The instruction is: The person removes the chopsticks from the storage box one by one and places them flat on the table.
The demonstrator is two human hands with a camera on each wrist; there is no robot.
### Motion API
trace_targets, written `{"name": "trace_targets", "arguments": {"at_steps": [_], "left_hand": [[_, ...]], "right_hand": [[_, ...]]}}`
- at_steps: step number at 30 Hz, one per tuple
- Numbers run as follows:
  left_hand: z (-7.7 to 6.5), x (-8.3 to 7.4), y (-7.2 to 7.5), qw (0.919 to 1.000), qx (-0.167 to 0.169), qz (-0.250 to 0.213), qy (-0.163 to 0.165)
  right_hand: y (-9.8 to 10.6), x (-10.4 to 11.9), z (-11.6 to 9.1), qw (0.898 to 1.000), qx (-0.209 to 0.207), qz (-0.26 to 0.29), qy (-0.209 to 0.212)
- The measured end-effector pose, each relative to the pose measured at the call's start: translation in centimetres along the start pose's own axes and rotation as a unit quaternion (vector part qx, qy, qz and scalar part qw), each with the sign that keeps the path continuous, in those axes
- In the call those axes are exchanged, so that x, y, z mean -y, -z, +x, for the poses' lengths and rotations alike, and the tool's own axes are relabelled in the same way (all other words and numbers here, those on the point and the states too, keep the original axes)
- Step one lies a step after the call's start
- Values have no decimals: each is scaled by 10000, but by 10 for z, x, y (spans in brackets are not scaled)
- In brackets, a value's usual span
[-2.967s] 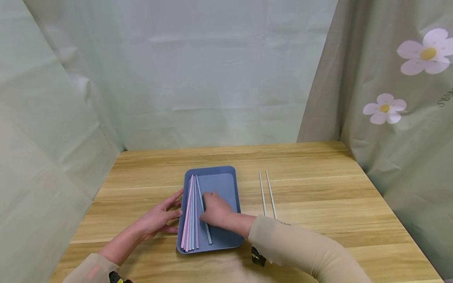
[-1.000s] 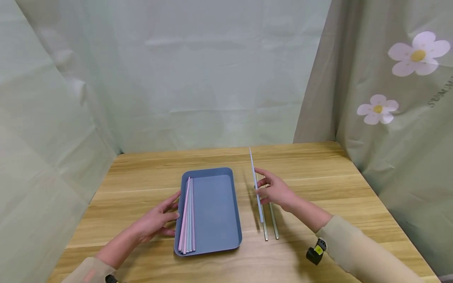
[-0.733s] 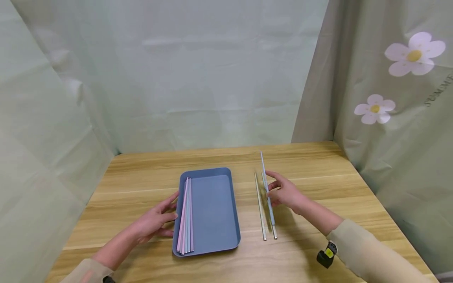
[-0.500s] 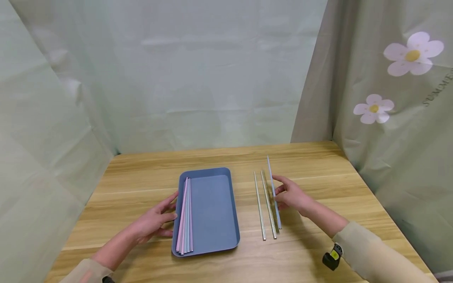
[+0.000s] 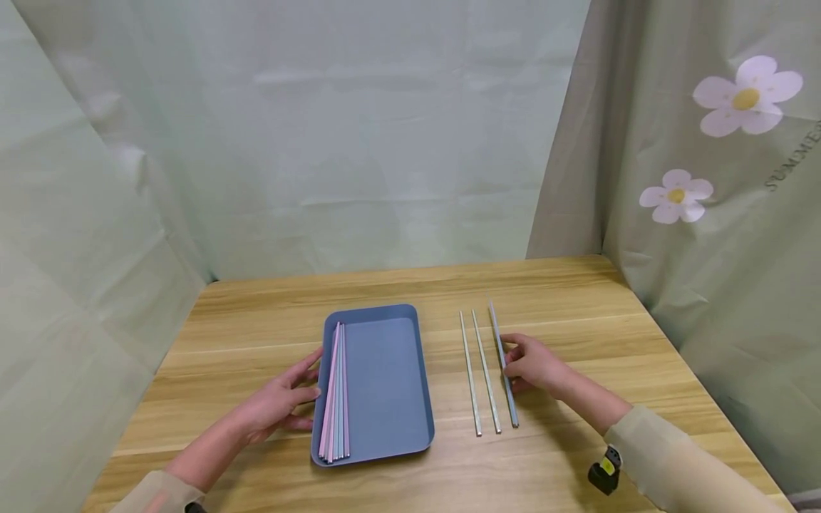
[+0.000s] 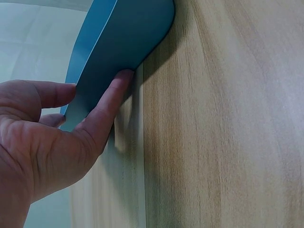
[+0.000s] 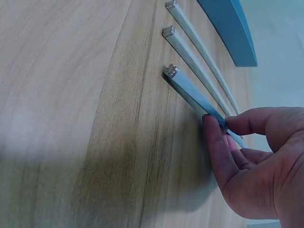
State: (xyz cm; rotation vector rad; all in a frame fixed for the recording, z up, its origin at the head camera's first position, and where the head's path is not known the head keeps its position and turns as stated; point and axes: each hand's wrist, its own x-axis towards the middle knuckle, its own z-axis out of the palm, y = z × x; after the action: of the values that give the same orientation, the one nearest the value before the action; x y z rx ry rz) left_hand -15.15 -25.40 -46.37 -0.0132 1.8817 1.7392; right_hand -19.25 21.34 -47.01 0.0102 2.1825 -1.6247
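My right hand [image 5: 535,365] pinches a blue chopstick [image 5: 503,363] between thumb and fingers, close over the table. To its left lie two pale green chopsticks [image 5: 470,374], roughly parallel to it; the right wrist view shows their square, patterned ends beside the held blue chopstick [image 7: 192,92]. My left hand [image 5: 279,405] touches the left side of a blue-grey tray [image 5: 391,385], its fingers spread and fairly straight along the outer wall. Inside the tray, against its left side, lies a bundle of pink, blue and purple chopsticks [image 5: 335,399].
The wooden table [image 5: 256,313] carries the tray and chopsticks. Pale fabric sheets hang at the back [image 5: 385,142] and left; a curtain with white flowers [image 5: 747,98] hangs on the right. A black device [image 5: 605,470] is strapped to the right wrist.
The right hand took a blue chopstick from the tray, carried it rightward over the two green ones and lowered it to their right. The left hand has stayed at the tray's side.
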Motion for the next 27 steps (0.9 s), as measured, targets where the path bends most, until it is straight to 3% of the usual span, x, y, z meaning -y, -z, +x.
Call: {"name": "trace_targets", "arguments": {"at_steps": [27], "left_hand": [[0,0,0,10000,-50,10,28]], "right_hand": [[-1,0,3,9987,-66,-494,-91]]}}
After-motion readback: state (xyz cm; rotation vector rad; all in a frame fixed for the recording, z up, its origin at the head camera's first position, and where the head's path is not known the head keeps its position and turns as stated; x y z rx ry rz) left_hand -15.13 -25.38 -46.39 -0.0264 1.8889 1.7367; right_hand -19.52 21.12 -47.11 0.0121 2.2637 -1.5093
